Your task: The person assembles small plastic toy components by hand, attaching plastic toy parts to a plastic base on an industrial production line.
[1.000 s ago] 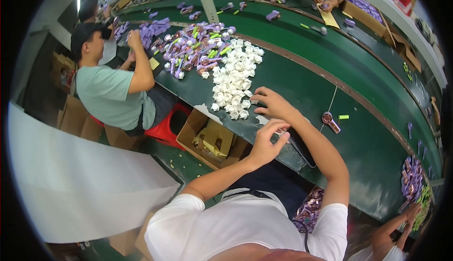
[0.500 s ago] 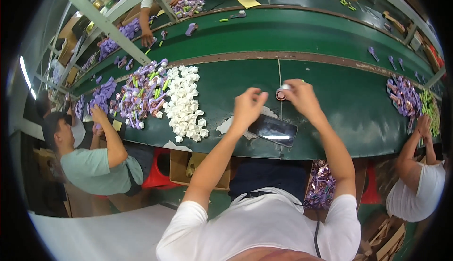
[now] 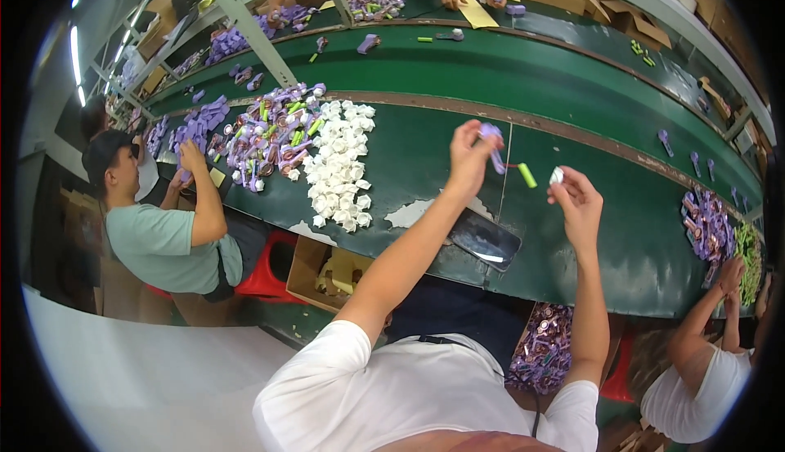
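My left hand (image 3: 468,162) is closed on a purple plastic handle piece (image 3: 495,148) with a rounded top, held over the green work surface. A thin red wire runs from this piece to a green cylindrical battery (image 3: 527,176), which hangs to its right. To the right of the battery, my right hand (image 3: 579,203) pinches a small white plastic piece (image 3: 557,175) between its fingertips. The two hands are apart. Below them a dark phone (image 3: 486,239) lies near the bench's front edge.
White flower-shaped pieces (image 3: 339,166) lie heaped to the left, beside a pile of purple assemblies with green batteries (image 3: 266,133). A conveyor belt (image 3: 540,64) runs behind. Co-workers sit left, right and across. Under the bench are a cardboard box (image 3: 311,268) and a purple-filled container (image 3: 541,346).
My hands have moved apart, the right one downward. My left hand, with nothing visible in it before, now holds the purple piece with its battery dangling. The whole view has shifted.
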Available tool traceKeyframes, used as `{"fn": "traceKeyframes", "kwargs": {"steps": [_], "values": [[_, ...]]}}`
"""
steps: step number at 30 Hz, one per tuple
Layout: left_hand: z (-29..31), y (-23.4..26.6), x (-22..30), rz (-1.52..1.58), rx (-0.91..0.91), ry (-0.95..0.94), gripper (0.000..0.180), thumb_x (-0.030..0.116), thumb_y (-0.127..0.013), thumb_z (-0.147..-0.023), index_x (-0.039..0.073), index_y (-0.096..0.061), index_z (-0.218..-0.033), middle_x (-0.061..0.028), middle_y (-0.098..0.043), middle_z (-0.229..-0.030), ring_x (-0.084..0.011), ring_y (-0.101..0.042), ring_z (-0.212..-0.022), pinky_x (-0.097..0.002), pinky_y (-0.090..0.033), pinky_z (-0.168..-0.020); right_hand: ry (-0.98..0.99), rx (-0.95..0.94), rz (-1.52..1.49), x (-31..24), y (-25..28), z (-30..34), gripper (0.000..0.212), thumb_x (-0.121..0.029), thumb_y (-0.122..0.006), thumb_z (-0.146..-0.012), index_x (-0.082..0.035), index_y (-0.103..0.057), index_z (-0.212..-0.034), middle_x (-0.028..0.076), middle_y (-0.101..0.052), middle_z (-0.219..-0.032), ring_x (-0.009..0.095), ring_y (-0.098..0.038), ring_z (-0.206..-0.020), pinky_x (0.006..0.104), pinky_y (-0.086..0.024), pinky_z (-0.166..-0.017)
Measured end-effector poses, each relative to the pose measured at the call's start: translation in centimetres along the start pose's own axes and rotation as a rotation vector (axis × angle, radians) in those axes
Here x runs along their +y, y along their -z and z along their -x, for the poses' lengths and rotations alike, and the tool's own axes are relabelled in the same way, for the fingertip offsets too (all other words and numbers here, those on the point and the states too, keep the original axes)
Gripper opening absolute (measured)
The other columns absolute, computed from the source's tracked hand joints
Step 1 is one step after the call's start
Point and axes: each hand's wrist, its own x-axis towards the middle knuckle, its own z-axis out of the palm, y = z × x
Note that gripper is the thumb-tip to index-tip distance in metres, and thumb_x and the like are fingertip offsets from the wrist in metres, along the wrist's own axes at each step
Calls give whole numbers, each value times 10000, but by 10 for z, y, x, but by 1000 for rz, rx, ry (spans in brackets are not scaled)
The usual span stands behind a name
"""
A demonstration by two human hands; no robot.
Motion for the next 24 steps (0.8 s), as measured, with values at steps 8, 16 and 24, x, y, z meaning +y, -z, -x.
{"fn": "traceKeyframes", "kwargs": {"steps": [8, 16, 24], "values": [[23, -10, 84, 31, -73, 278, 281, 259, -555, -992, 6, -605, -1103, -116, -673, -1041, -179, -656, -828, -296, -542, -675, 405, -57, 364, -39, -75, -21, 287, 18, -728, -791, 31, -663, -1070, 74, -662, -902, 115, -650, -780, 227, -538, -655], [62, -19, 106, -174, -185, 6, 303, 139, -602, -966, -51, -609, -1201, -66, -667, -1004, -110, -595, -806, -248, -491, -685, 580, -14, 520, -45, -108, -22, 280, -44, -770, -755, 1, -676, -1015, 97, -643, -888, 154, -622, -613, 266, -477, -516], [79, -25, 119, -116, -155, 16, 350, 165, -636, -950, -72, -594, -1204, -72, -667, -1040, -116, -612, -926, -265, -502, -834, 584, -42, 413, -30, -108, -13, 351, 58, -785, -699, 0, -689, -1032, 110, -656, -895, 143, -608, -647, 248, -509, -536]]}}
